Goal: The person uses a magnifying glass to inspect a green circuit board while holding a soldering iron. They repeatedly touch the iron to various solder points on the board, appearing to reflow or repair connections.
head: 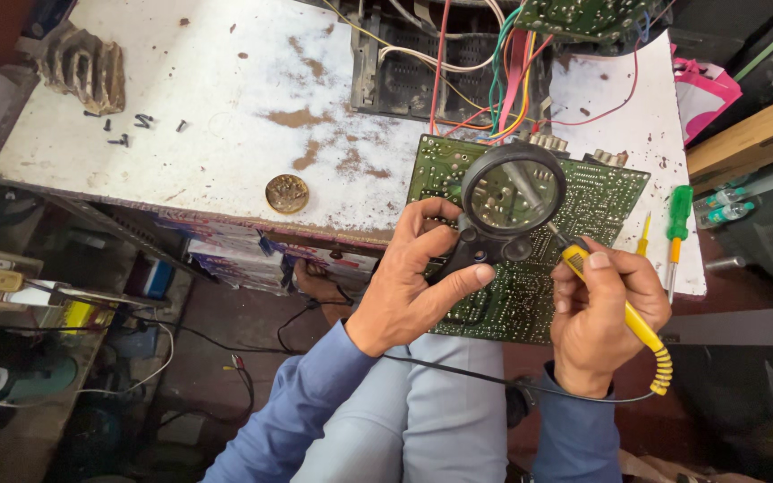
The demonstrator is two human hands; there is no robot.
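Note:
My left hand (409, 282) grips the black handle of a round magnifying glass (512, 192), held over a green circuit board (606, 201) that overhangs the near edge of the worn white table (225, 134). My right hand (606, 326) holds a yellow soldering iron (624, 313) like a pen. Its tip reaches under the lens, against the board. A coiled yellow strain relief and black cord trail from the iron across my lap.
A round brass tin (287, 193) sits left of the board. Several black screws (131, 125) lie by a rusty metal part (87, 67). A green-handled screwdriver (675, 234) lies at the right edge. Coloured wires (503, 80) run to an open chassis behind.

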